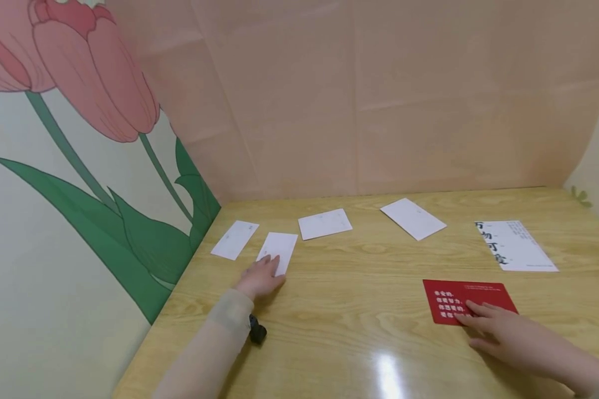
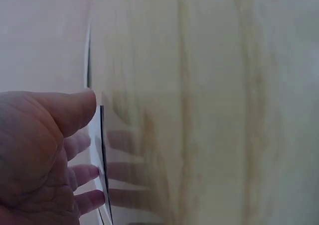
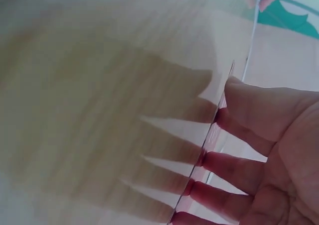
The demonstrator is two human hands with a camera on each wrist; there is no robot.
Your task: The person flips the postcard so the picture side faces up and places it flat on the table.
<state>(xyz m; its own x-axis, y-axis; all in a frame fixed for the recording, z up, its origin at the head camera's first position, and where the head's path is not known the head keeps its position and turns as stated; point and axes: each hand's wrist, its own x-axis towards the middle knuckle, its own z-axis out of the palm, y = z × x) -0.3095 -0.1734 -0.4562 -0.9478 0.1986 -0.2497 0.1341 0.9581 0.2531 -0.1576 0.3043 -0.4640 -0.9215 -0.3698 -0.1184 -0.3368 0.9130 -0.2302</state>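
Ahead, the head view shows wooden tabletop [image 1: 349, 310] meeting a pink backdrop [image 1: 379, 100]; your left hand [image 1: 261, 278] touches a white card [image 1: 281, 244] toward the left edge, your right hand [image 1: 513, 335] a red card [image 1: 491, 295], wood between them. Left wrist: fingers [image 2: 85, 174] loose, unclenched. Right wrist: fingers spread, tips touching, gripping nothing.

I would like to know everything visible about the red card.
The red card is a thin rectangle that looks like stiff paper, with four lines of large white characters at left and small print near its far edge. It lies flat on the wood-grain table, and the right hand touches it, hiding part of the text.
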